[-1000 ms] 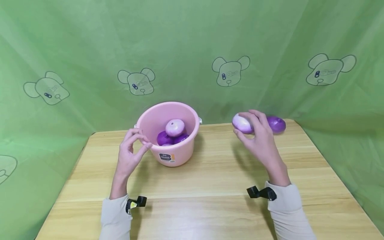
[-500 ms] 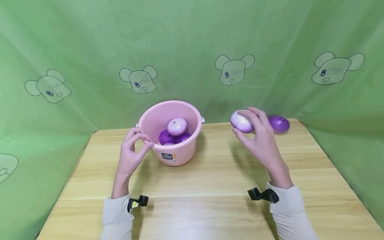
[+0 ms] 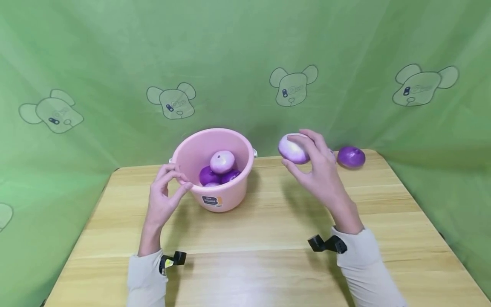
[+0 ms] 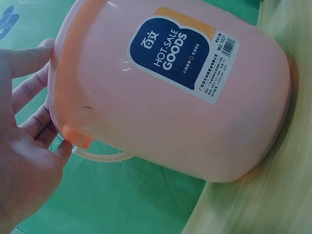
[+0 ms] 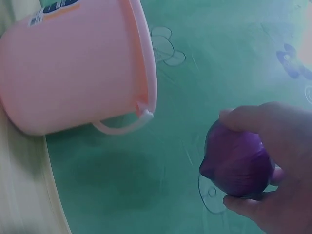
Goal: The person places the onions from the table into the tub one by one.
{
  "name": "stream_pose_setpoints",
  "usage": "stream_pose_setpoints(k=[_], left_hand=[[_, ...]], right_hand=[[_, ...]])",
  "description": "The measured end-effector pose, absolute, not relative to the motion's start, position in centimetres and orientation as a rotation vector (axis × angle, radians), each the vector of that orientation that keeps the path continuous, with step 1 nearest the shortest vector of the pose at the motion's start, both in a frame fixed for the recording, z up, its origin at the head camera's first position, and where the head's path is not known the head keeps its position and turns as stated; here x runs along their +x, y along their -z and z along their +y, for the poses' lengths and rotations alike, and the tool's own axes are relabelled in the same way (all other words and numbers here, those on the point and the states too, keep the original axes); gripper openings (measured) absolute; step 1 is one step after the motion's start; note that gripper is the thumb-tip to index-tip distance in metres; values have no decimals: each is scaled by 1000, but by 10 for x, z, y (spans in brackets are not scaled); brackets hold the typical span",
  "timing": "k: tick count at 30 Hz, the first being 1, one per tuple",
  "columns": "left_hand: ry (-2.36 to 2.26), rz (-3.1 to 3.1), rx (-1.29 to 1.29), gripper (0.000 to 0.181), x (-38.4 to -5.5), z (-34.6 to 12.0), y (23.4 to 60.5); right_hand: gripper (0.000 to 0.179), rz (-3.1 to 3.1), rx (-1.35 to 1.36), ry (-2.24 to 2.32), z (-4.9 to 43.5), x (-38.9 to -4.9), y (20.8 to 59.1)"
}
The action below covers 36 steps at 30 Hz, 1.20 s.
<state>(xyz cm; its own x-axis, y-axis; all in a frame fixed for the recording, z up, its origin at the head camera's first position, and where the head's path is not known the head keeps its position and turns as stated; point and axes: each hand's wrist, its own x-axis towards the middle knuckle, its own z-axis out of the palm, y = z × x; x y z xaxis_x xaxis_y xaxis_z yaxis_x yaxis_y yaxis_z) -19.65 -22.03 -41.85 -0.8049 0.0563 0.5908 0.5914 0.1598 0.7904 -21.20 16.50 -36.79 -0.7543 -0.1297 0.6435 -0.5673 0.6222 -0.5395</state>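
Note:
A pink bucket (image 3: 220, 200) stands on the table with several red onions (image 3: 222, 162) piled inside; the lower ones are partly hidden. My left hand (image 3: 163, 198) pinches the bucket's near left rim, as the left wrist view shows with the hand (image 4: 29, 146) at the rim beside the printed label (image 4: 183, 53). Held above the table, right of the bucket, is a red onion (image 3: 292, 149) in my right hand (image 3: 318, 175). In the right wrist view this onion (image 5: 236, 158) shows its pointed tip, with fingers and thumb around it.
One more red onion (image 3: 351, 157) lies near the table's back right corner. Green cloth (image 3: 238, 51) with bear-head outlines hangs behind and beside the wooden table (image 3: 245, 273). The bucket's handle (image 5: 122, 129) hangs down at its side.
My right hand has moved left and slightly up with its red onion, away from the one lying on the table. The left hand keeps its place on the bucket rim.

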Motion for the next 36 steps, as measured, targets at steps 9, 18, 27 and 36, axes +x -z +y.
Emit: stream_pose_setpoints(k=[9,18,27,36], left_hand=[[1693,-2013,-612,14,-196,-221,422],[1684,-1995,-629,14,-196,-219,420],[1702,-2001,-607,14,-193,-220,421],[1704,-2003,-616,13,-194,-220,420]], right_hand=[[57,-2272,672,-1052,137,-217,364],[56,-2258,741,-1066,121,-221,362],[57,-2225,806,-1104,101,-223,366],[57,-2229,833,-1099,93,-222,364]])
